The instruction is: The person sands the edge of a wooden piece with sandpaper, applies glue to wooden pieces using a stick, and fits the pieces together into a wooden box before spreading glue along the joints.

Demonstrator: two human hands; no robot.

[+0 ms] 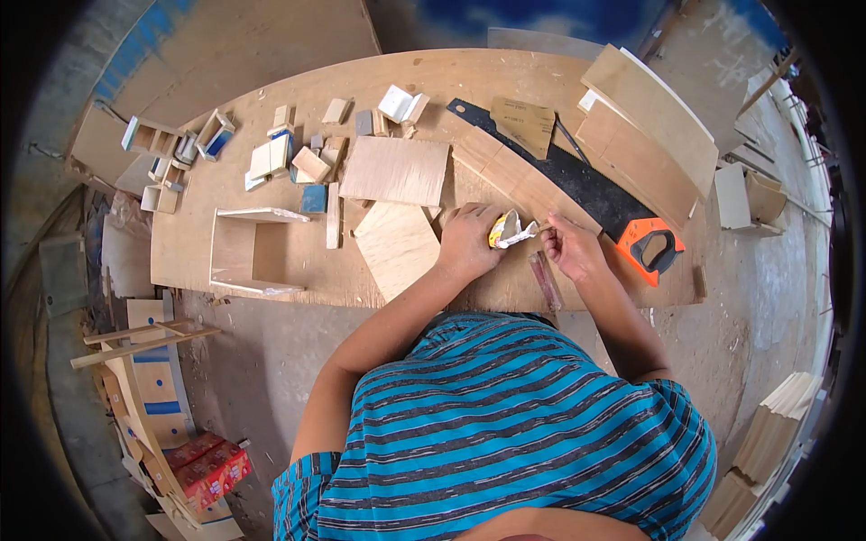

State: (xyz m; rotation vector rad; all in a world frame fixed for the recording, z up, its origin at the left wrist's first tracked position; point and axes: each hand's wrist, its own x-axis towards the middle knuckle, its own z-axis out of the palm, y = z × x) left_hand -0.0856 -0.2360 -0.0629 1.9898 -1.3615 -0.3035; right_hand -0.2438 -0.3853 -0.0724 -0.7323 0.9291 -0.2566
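Note:
My left hand (pixel 474 242) is wrapped round a small yellow container (pixel 495 233), which lies tilted with its open mouth towards the right. White material (pixel 519 236) coats its rim and sticks out from it. My right hand (pixel 572 247) is closed in a pinch on a thin stick (pixel 544 227), whose tip meets the white material. Just below the hands a dark reddish-brown strip (pixel 545 281) lies at the table's near edge. Left of my left hand are a pale angular plywood piece (pixel 397 245) and a rectangular plywood sheet (pixel 395 169).
A handsaw with an orange handle (pixel 650 251) lies to the right, beside sandpaper (pixel 523 124) and a pencil-like rod (pixel 572 142). Wooden boards (pixel 645 126) are stacked behind it. An open wooden box frame (pixel 236 251) and several small blocks (pixel 269 157) occupy the table's left side.

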